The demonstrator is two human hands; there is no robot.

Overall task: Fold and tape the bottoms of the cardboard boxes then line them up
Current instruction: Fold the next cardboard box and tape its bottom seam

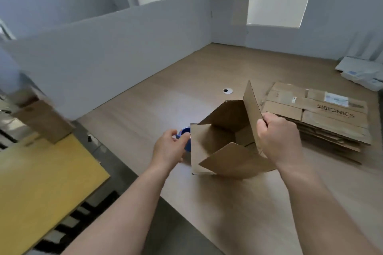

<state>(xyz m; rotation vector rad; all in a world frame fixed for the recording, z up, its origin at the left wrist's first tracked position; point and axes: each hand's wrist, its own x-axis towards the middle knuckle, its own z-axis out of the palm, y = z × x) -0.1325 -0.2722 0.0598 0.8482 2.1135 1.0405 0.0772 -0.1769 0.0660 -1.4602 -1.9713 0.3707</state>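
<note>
Two grips: right hand [277, 141] pinches box flap [251, 109], left hand [169, 149] holds blue tape [186, 130].

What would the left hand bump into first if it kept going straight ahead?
Most likely the blue object just ahead of the left hand, half hidden behind the cardboard box. They may already be touching; depth is unclear.

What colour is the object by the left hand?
The object is blue; head view, partly hidden by the box.
</note>
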